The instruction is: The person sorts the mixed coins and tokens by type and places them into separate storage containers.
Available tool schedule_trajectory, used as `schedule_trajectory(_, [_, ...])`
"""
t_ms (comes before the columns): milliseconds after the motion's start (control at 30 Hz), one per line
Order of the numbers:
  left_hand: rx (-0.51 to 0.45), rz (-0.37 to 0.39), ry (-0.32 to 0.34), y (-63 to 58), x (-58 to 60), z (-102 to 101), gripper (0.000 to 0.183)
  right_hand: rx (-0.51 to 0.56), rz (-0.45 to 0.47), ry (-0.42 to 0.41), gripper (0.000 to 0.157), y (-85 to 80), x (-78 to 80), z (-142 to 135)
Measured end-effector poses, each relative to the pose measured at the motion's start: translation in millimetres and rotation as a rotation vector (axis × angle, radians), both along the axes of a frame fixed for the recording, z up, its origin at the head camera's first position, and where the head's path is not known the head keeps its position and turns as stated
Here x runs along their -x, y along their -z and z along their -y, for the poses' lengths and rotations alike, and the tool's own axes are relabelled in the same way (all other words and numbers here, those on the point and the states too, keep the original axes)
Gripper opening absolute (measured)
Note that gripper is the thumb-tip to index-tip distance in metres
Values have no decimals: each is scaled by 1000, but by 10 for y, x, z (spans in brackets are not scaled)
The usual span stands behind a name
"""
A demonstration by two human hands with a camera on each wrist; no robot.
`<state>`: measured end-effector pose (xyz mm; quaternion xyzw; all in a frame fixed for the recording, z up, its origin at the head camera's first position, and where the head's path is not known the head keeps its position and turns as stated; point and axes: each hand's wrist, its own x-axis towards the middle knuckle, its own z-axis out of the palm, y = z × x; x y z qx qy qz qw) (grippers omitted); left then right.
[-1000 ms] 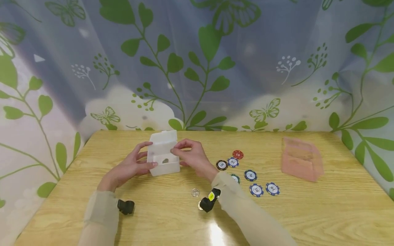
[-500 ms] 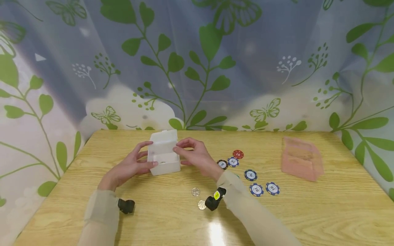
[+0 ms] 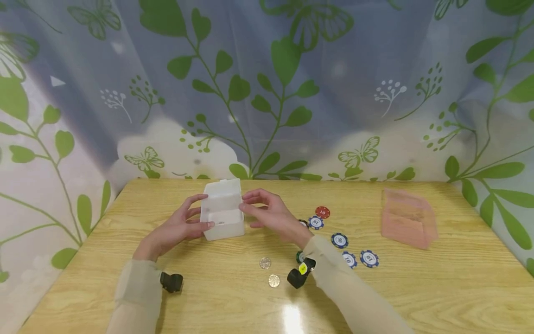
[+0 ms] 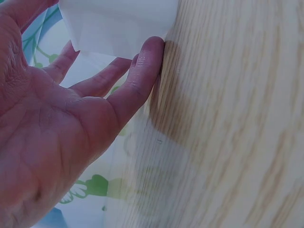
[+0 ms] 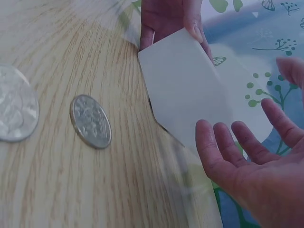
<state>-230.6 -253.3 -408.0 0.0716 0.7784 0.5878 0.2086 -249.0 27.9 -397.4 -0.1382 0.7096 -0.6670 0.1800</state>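
Note:
A white box (image 3: pixel 223 229) with its lid (image 3: pixel 222 188) raised stands on the table at left of centre in the head view. My left hand (image 3: pixel 179 227) holds it by its left side, the thumb on the front wall and the other fingers farther back. Inside, a small dark bit shows near the front wall, too small to tell. My right hand (image 3: pixel 273 215) hovers at the box's right edge, fingers loosely bent and nothing between them. In the right wrist view its fingertips (image 5: pixel 206 130) are spread, close to the box. Two silver coins (image 3: pixel 264 263) (image 3: pixel 273 280) lie in front.
Several poker chips (image 3: pixel 340 240) lie scattered right of centre, some partly hidden by the right wrist and sleeve. A pink translucent pouch (image 3: pixel 409 220) lies flat at the right. The table (image 3: pixel 217 297) ends at a patterned curtain (image 3: pixel 267 116) behind.
My right hand has drawn back to the right from over the box. The round piece seen inside the box has dropped lower behind its front wall. The left hand keeps its hold.

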Motion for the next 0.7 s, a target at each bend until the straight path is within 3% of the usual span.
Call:
schedule_trajectory(333, [-30, -1, 5, 1, 1, 9, 87, -27, -82, -86, 43, -22, -54, -191])
schedule_trajectory(700, [-16, 2, -6, 28, 4, 25, 86, -85, -119, -101, 43, -34, -118, -377])
